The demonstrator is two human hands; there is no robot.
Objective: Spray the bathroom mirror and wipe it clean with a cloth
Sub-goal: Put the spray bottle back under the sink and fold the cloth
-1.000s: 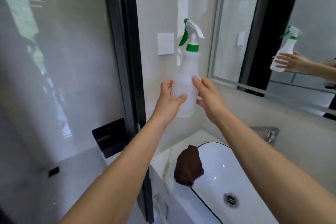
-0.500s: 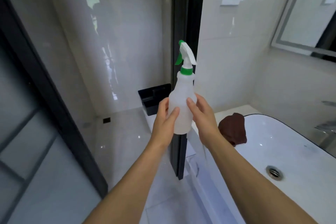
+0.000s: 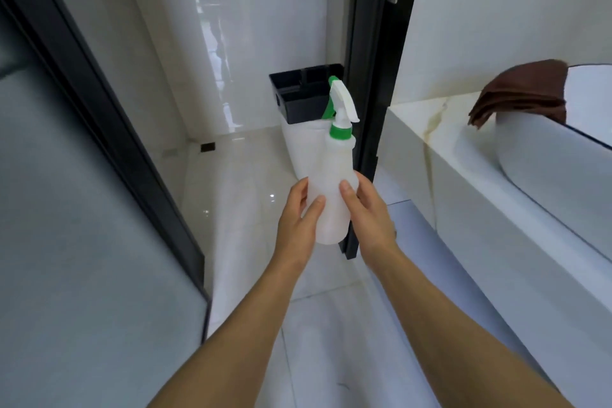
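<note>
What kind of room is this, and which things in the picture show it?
Most likely a bathroom. A white basin sits on a pale stone counter, with a brown cloth draped over its rim. Glossy white tiles cover the wall, and a black-framed glass door suggests a shower area.

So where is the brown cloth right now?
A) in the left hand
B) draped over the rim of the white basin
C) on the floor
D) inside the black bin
B: the brown cloth hangs over the white basin rim; both hands grip the spray bottle.
</note>
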